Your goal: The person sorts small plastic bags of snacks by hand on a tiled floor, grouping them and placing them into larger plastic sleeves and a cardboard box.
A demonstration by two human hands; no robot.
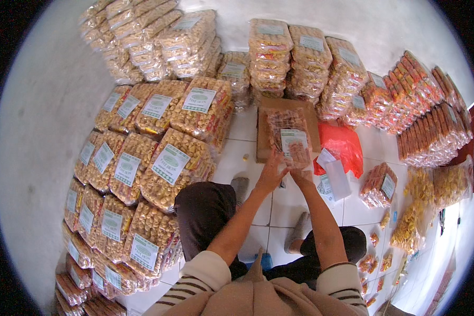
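Both my hands are together at the near end of a clear plastic snack pack (pixel 278 122), which lies on a brown cardboard box (pixel 263 114) between my feet and the stacks. My left hand (pixel 273 173) touches the pack's lower left corner, fingers bent. My right hand (pixel 301 175) is at its lower right corner, the fingers partly hidden behind clear film. A white and green label (pixel 293 138) shows through the front of the pack. Whether either hand grips the film is hard to tell.
Stacked bags of ring-shaped snacks (pixel 170 164) rise at the left, and more snack stacks (pixel 270 51) line the wall. A red plastic bag (pixel 341 144), a white plastic piece (pixel 337 179) and a labelled snack pack (pixel 379 185) lie at the right on the tiled floor.
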